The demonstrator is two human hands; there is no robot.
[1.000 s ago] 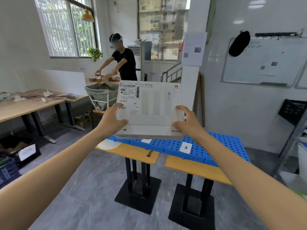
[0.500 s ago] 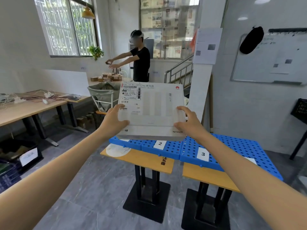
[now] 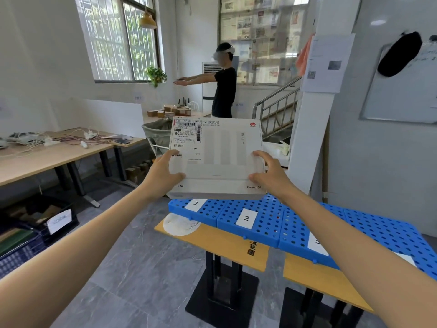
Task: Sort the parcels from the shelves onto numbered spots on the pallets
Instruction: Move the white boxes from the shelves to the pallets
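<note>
**Parcel held in both hands over the blue pallets**

Far left, on the floor, a dark crate (image 3: 73,218) is seen with brown cardboard pieces in it; its white label is too blurred to be read. Beside it, a blue mesh crate (image 3: 21,259) is filled with flat green items. Further back, a grey cloth bin (image 3: 156,132) is hung on a frame, and its contents cannot be made out.

In the middle, the parcel (image 3: 216,159) is carried in the air. Its near left edge is clasped by the left hand (image 3: 163,172) and its near right edge by the right hand (image 3: 269,172), with thumbs laid on top. From this view it is placed above the far left end of the pallets (image 3: 267,223), which are laid across two orange-topped tables (image 3: 212,242).

Against half a second ago, the pallets are seen from closer. The card marked 1 (image 3: 195,203) is now uncovered next to card 2 (image 3: 246,218), and card 3 (image 3: 316,242) is partly hidden by the right forearm. The grip on the parcel is unchanged. The arms of the person in black (image 3: 224,84) at the back are now stretched out level.

The parcel is a flat white box. A shipping label with barcodes is stuck on its upper left, a small red logo is printed at upper right, faint grey bands are run down the lid, and "HarmonyOS" is printed on the near side.
</note>
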